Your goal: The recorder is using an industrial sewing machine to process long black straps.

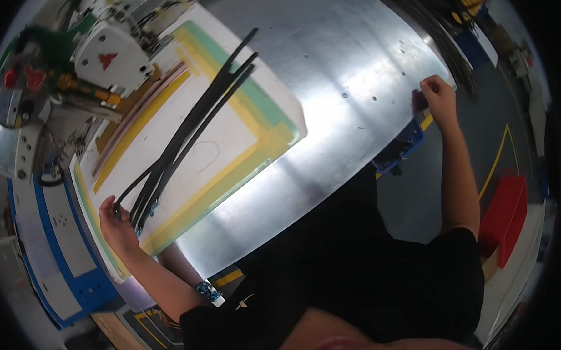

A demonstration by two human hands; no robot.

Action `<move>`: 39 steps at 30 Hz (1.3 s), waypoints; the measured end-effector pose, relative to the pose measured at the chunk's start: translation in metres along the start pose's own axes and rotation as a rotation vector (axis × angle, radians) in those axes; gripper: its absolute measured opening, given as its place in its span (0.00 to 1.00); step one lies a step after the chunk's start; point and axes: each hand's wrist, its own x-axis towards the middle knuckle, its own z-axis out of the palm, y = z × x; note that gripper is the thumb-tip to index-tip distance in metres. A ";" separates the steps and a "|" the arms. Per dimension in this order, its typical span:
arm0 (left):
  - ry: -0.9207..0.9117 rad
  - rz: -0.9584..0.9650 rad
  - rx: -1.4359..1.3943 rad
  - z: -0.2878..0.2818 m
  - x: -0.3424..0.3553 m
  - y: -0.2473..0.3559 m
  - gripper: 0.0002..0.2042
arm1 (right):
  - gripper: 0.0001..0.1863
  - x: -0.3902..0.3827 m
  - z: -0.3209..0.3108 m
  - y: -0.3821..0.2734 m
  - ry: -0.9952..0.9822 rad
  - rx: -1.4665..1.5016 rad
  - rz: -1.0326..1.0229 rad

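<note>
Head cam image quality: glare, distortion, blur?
Head view: bright glare streaks on the metal tabletop; head view: fisheye bows its near edge, corners go black; head view: black strips and black shirt show little surface detail; head view: small items soften toward the rim.

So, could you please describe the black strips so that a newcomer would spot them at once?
Start at the shiny metal table, then the white board with yellow-and-green borders on its left. The long black strips slant across that board, down to the left hand. Unlike the dark strands at the table's upper-right edge, these lie against white.
</note>
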 end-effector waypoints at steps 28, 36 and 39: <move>0.014 -0.142 -0.038 0.018 -0.011 -0.003 0.13 | 0.18 -0.045 0.197 -0.319 -0.848 -0.059 -1.019; -0.389 -0.328 0.322 0.109 0.019 0.014 0.13 | 0.20 -0.058 0.192 -0.329 -0.837 -0.016 -1.004; -0.469 -0.300 0.324 0.126 0.037 0.011 0.13 | 0.20 -0.055 0.194 -0.349 -0.733 0.006 -1.138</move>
